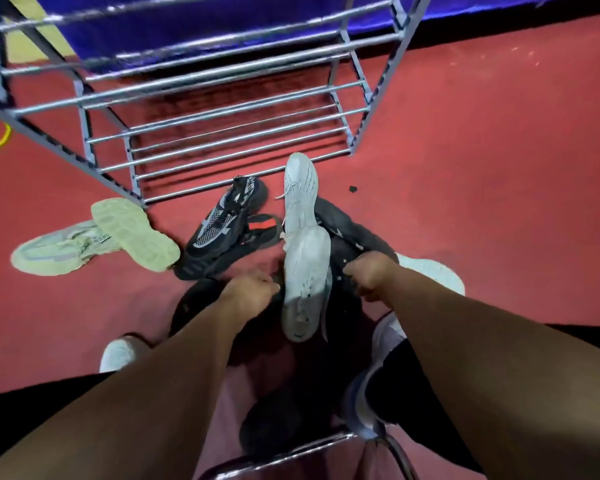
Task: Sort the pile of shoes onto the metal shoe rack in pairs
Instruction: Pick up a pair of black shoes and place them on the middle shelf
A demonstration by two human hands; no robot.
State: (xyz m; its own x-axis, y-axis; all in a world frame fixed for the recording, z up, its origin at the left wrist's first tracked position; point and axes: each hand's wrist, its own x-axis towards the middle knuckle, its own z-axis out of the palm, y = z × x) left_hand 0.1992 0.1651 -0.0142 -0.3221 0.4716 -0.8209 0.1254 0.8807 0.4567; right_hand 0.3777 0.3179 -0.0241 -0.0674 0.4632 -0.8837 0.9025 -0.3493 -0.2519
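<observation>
A red carpeted floor [482, 150] is filling the view. A grey metal shoe rack [59, 147] with bare tube shelves is standing ahead of me. The shoes are lying on the floor just in front of it. A pale green sneaker pair [136, 233] is sitting at the left, one sole-up across the other. Two white lace-up shoes [300, 195] are lying end to end in the middle, beside a black knit sneaker [219, 230]. My left hand [253, 292] and right hand [371, 271] are reaching down apart, fingers curled among dark shoes on either side of the nearer white one. I cannot tell whether either is gripping.
</observation>
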